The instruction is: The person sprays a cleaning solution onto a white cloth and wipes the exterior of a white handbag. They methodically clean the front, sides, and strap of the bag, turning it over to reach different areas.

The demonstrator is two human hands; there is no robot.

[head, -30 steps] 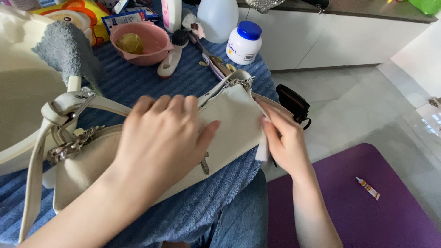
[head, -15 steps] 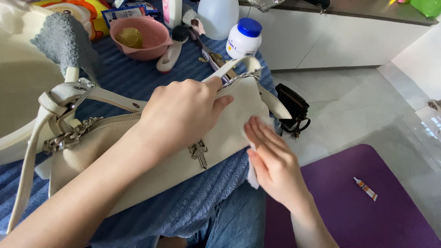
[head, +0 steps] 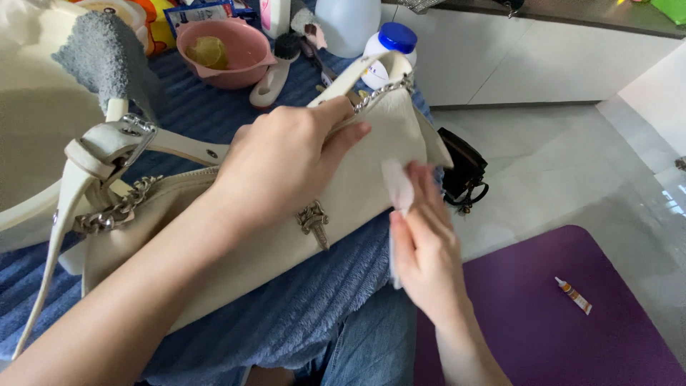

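Left hand [head: 293, 161] presses flat, fingers open, on the cream handbag [head: 286, 229] lying on the blue towel [head: 300, 314]. Right hand [head: 421, 250] pinches a white wipe [head: 397, 187] against the bag's right end; wiping looks midway, rest apparently undone.

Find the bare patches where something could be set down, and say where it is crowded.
Free: the purple mat around the small tube, and the pale floor beyond the black bag. Crowded: the blue towel, covered by the cream handbag, with the pink bowl, brush and jar behind.

Ribbed blue towel [head: 300, 314] carries cream leather handbag [head: 286, 243], pink plastic bowl [head: 225, 53], white brush [head: 271, 71], blue-capped white jar [head: 389, 46].
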